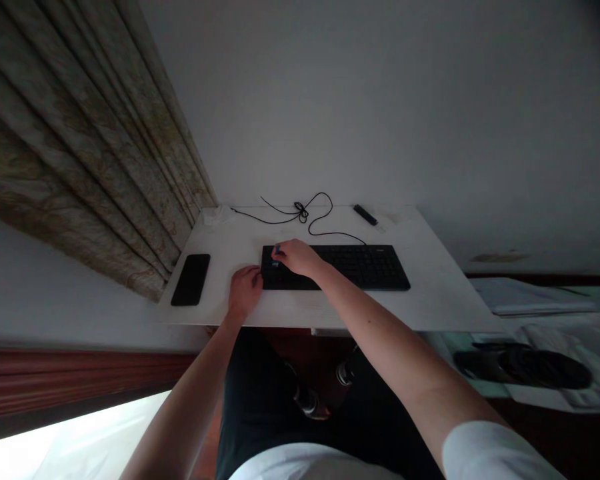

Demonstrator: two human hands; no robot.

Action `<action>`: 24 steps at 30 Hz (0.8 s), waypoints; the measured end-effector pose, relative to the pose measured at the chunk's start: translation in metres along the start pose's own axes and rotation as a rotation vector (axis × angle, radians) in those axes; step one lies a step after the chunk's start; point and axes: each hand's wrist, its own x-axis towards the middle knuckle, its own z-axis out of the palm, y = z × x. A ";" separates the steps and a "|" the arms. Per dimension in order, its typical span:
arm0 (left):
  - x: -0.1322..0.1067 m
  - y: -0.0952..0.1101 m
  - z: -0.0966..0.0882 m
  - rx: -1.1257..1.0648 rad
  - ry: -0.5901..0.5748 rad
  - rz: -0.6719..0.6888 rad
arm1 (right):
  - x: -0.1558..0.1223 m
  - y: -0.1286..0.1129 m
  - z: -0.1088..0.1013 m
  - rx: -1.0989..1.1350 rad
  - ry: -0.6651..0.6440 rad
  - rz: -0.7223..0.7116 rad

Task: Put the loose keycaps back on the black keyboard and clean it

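A black keyboard (353, 267) lies flat on the white table. Over its left end is my right hand (296, 257), with fingers pinched around a small blue tool (276, 252). The tool's pale lower end is down at the keys; its exact kind is too small to make out. My left hand (245, 289) rests at the keyboard's left edge, fingers bent and gripping the side near its lower left corner. The keys under my right hand are hidden.
A black phone (191, 280) lies at the table's left. Behind the keyboard runs its tied black cable (301, 212), near a dark remote-like bar (365, 215). The white table (440, 300) meets the wall; a patterned curtain (100, 120) hangs left. Bagged items (530, 360) sit lower right.
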 end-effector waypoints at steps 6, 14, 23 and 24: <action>-0.001 -0.001 0.000 -0.002 0.009 0.005 | 0.008 -0.013 0.007 0.030 -0.003 -0.006; -0.001 -0.001 0.001 0.001 0.014 -0.015 | 0.001 0.003 -0.016 -0.113 -0.073 0.067; 0.000 -0.003 0.002 -0.010 0.004 -0.007 | 0.001 -0.002 -0.011 -0.087 -0.075 0.087; 0.000 -0.003 0.002 -0.012 0.004 -0.006 | -0.001 0.001 -0.015 -0.121 -0.089 0.110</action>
